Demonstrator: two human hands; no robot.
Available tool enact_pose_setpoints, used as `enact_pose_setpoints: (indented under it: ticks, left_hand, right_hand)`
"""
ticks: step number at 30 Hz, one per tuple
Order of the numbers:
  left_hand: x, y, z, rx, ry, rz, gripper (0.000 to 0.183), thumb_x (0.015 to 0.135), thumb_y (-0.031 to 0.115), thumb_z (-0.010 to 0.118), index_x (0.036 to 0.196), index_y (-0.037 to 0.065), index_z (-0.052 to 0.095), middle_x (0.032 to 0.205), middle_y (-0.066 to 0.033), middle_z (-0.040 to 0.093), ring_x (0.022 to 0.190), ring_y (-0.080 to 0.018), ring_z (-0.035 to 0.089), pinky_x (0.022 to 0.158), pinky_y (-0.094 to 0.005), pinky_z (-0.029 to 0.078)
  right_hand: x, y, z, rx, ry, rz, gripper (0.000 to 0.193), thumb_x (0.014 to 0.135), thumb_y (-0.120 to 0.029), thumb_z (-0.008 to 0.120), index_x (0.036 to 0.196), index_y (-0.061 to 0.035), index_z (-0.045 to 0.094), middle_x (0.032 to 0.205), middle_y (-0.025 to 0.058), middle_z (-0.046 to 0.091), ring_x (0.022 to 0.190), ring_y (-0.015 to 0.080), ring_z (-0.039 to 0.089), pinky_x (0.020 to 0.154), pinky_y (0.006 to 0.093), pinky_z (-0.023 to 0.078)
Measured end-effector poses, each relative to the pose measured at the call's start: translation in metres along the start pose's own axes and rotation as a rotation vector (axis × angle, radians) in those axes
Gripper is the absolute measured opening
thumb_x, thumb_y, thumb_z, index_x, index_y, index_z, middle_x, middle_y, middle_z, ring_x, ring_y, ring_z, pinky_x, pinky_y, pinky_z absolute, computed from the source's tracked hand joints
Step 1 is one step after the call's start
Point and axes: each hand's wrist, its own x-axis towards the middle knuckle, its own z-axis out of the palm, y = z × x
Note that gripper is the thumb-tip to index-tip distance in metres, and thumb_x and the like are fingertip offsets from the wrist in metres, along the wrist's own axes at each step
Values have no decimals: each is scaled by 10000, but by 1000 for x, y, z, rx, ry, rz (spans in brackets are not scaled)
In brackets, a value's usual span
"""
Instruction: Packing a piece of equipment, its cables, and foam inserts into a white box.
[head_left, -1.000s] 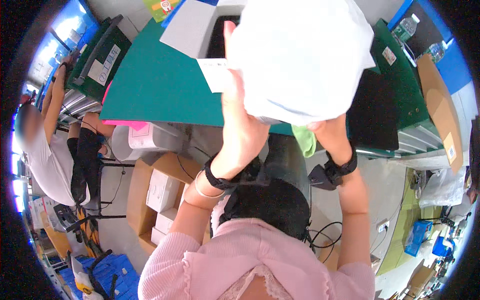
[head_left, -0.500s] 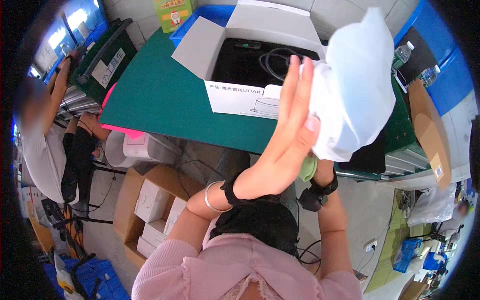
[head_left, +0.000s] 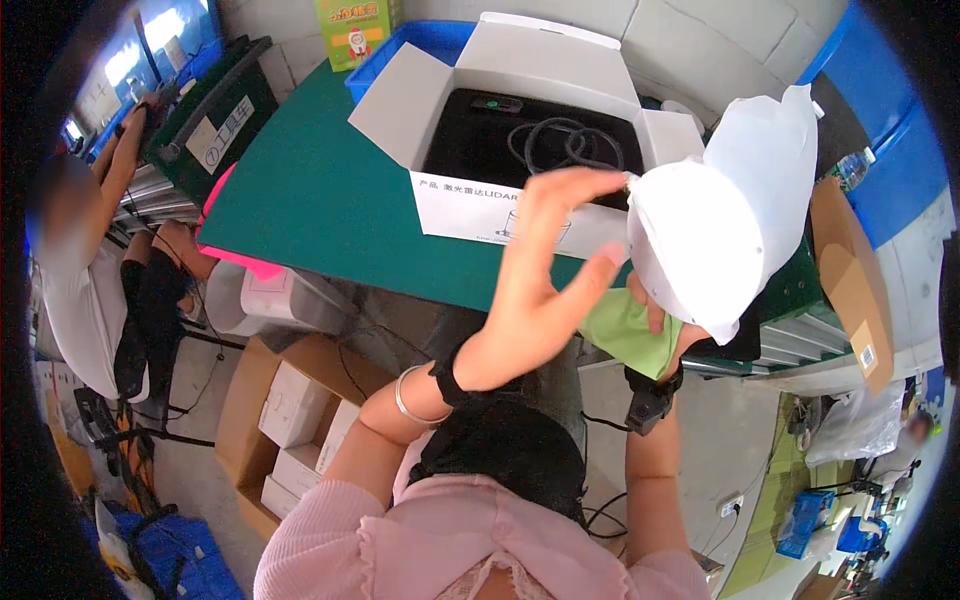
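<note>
Closest in, the person's pink sleeves rise from the lower edge, a silver bangle and a dark band on the left wrist, a black watch on the right. The left hand (head_left: 540, 280) is lifted with its palm open, fingers (head_left: 570, 185) held together and curved over, the tips touching the upper edge of a white bag (head_left: 725, 215). The right hand (head_left: 665, 325) sits mostly hidden under that bag; its fingers appear to grip the bag's lower edge together with a light green cloth (head_left: 625, 330), though how tightly they close I cannot tell. The bag is held up in the air in front of the person, above the near edge of the green surface (head_left: 310, 200). Behind it on that surface rests an open white cardboard box (head_left: 470, 205) with a black lining and a coiled black cable (head_left: 560, 145) inside. A blue bin (head_left: 400, 50) stands behind the box. Down at the left, brown cartons holding small white boxes (head_left: 290, 400) sit on the floor, and another person (head_left: 80, 270) sits at the far left.
</note>
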Motion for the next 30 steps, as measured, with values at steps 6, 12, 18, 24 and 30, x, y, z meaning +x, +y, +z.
enact_pose_setpoints:
  ticks: [6,12,18,24,30]
  left_hand:
    - [18,-13,-3,158,36,83,258,776,88,695,1032,64,673,1099,-107,636,1090,-284,520,955,-385,389]
    - [17,-19,0,-34,109,23,117,783,53,698,895,47,664,919,-69,684,969,-260,587,900,-363,412]
    - [18,-16,-1,37,177,173,57,804,19,675,836,19,628,909,-88,674,891,-237,603,822,-341,447]
    - [16,-17,2,20,252,220,70,799,-34,649,848,-3,610,906,-116,658,785,-218,614,688,-295,479]
    - [15,-7,-13,144,77,142,387,811,146,676,1146,-10,564,1163,-178,597,1034,-302,560,908,-377,424]
  right_hand:
    - [2,-1,0,15,34,-7,1041,531,-290,922,1327,22,327,1277,165,451,1172,286,487,1001,394,391]
    - [-8,1,3,-6,19,18,1069,541,-290,916,1347,19,287,1306,174,415,1193,295,467,1010,402,381]
    - [-12,4,4,-25,14,25,1096,550,-290,911,1367,15,247,1336,182,379,1215,304,446,1019,409,370]
    - [-13,6,5,-47,8,24,1125,559,-290,905,1388,12,207,1365,191,344,1237,313,425,1028,417,360]
    - [-10,12,6,-90,-11,16,1153,569,-291,900,1408,9,167,1394,199,308,1259,322,404,1036,424,349]
